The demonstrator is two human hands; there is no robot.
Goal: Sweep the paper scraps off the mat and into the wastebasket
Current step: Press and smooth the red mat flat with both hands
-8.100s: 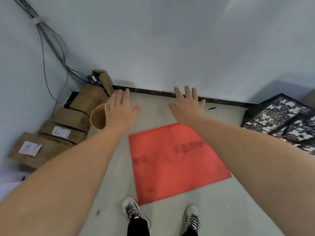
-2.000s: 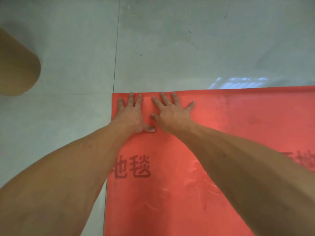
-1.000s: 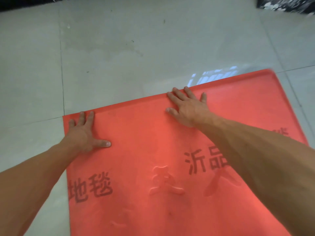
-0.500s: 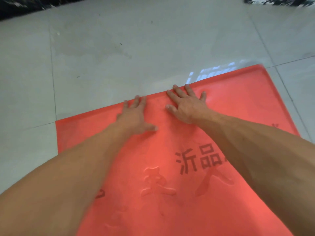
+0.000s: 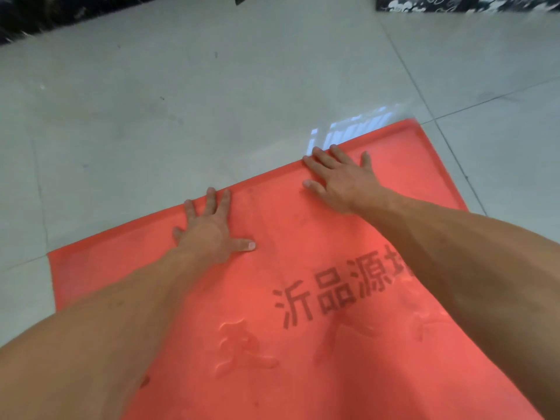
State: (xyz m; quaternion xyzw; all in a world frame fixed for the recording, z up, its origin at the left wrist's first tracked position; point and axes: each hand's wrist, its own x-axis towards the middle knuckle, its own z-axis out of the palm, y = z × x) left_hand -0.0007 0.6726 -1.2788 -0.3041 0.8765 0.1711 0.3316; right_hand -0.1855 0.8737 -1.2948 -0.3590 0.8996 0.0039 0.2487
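A red mat with dark printed characters lies on the grey tiled floor and fills the lower part of the view. My left hand is flat on the mat near the middle of its far edge, fingers spread. My right hand is also pressed flat, further right, with its fingertips at the far edge. Neither hand holds anything. No paper scraps show on the mat, and the wastebasket is out of view.
Grey floor tiles stretch beyond the mat. A dark baseboard runs along the top left. A black-and-white patterned bag sits at the top right corner.
My two hands have slid apart along the mat's far edge since half a second ago, the right one moving rightward. The view has shifted a little to the right.
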